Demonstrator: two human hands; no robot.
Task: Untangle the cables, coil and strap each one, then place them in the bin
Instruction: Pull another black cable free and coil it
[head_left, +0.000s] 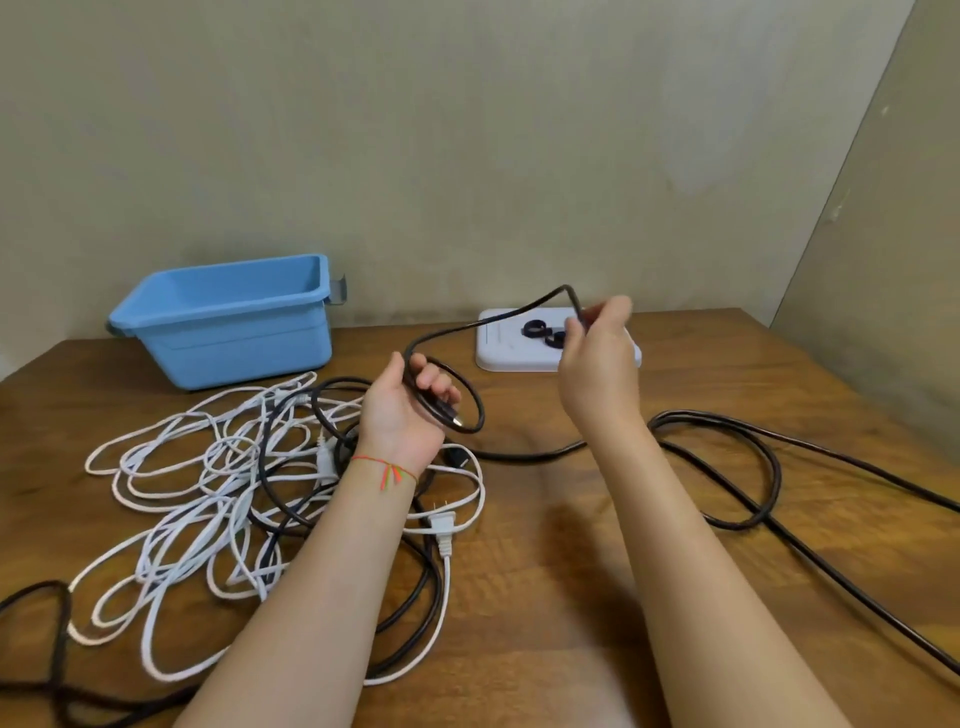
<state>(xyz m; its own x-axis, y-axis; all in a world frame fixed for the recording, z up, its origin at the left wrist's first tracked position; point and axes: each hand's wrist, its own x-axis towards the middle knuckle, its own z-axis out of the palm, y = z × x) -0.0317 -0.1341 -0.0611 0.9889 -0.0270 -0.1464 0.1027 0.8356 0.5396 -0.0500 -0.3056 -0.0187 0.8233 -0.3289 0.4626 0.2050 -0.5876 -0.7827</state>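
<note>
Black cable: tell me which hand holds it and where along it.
Both hold the black cable. The left hand grips its first small loop near the plug end; the right hand pinches the raised run farther along.

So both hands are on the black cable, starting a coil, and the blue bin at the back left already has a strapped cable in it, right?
Not quite. In the head view the blue bin shows no cable inside. The rest holds: the left hand grips a first loop of the black cable and the right hand pinches it further along.
</note>
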